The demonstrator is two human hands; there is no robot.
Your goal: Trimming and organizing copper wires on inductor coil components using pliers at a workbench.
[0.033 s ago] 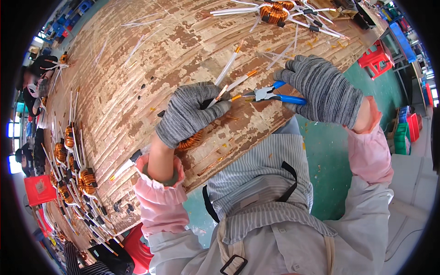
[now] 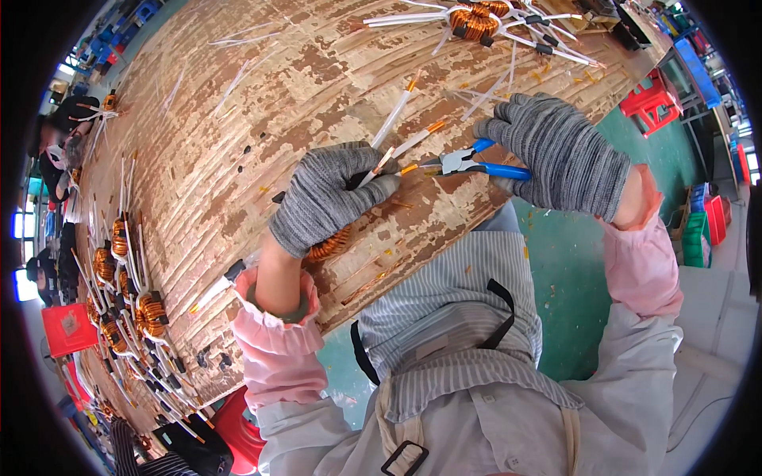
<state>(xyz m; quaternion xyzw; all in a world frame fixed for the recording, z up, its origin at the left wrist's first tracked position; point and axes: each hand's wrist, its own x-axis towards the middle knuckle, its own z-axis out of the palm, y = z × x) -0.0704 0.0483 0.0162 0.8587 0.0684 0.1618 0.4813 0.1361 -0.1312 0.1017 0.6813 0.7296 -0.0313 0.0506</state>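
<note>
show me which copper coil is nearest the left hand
The coil partly hidden under the left hand; the other coils, mostly piled at left, lie well away.

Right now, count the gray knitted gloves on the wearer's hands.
2: one on the left hand, holding a white-sleeved coil lead; one on the right hand, holding the blue-handled pliers. Neither is hidden.

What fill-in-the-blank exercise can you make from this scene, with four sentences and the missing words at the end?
1. The right hand holds pliers with handles coloured ____.
2. A coil partly shows from beneath the person's ____ hand.
3. The stool beyond the table, at the picture's upper right, is coloured ____.
4. The person's ruffled cuffs are coloured ____.

Missing words: blue; left; red; pink.
</note>
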